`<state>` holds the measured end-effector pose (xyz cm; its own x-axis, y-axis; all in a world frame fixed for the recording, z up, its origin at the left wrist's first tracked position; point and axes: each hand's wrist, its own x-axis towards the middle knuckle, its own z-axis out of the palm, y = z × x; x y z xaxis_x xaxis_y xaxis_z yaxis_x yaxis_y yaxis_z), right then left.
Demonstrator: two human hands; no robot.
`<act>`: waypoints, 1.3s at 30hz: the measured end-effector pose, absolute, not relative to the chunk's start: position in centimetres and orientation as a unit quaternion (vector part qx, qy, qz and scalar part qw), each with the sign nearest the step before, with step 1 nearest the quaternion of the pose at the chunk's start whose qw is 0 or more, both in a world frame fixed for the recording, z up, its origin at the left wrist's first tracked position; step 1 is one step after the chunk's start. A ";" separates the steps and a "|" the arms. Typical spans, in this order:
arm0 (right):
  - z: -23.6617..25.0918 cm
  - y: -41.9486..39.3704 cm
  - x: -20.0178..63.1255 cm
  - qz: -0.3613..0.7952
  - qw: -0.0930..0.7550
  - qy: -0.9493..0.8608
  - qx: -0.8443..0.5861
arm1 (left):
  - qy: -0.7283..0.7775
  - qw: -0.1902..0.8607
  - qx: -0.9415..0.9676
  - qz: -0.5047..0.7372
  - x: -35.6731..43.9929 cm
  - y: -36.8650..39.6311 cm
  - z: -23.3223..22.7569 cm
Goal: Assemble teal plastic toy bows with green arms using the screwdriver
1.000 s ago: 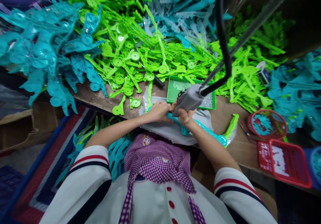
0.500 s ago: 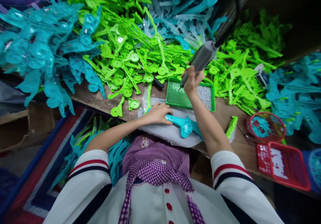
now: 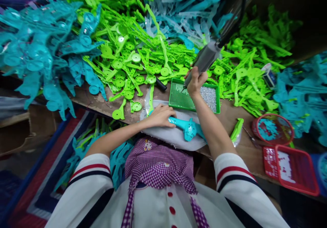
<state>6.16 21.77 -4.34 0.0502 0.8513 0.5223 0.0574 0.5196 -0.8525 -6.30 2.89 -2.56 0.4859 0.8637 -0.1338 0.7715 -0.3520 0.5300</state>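
Observation:
My right hand (image 3: 195,82) grips a grey powered screwdriver (image 3: 205,60) hung on a black cable, its tip down over the green perforated tray (image 3: 178,98) that holds small silver screws (image 3: 209,96). My left hand (image 3: 160,115) presses down on a teal plastic toy part (image 3: 187,128) lying on a white cloth (image 3: 176,137) at the bench's near edge, right in front of my body.
Heaps of green plastic parts (image 3: 133,61) and teal parts (image 3: 38,57) cover the wooden bench (image 3: 227,119). A round red basket (image 3: 273,129) and a red rectangular basket (image 3: 293,168) sit at the right. One green part (image 3: 236,130) lies beside my right forearm. Cardboard boxes (image 3: 22,132) stand at the left.
A second ago the screwdriver was down on the teal part with both hands close together; my right hand has lifted it away to the screw tray. My left hand stays on the part.

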 end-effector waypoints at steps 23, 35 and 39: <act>-3.8 21.4 6.1 0.307 0.651 -0.609 -0.334 | 0.503 0.271 0.816 0.081 -6.2 2.9 -2.6; -3.8 21.9 6.0 0.318 0.649 -0.600 -0.341 | 0.504 0.268 0.816 0.091 -6.3 2.8 -2.6; -4.0 22.1 6.1 0.323 0.653 -0.603 -0.325 | 0.506 0.270 0.815 0.082 -6.3 2.8 -2.5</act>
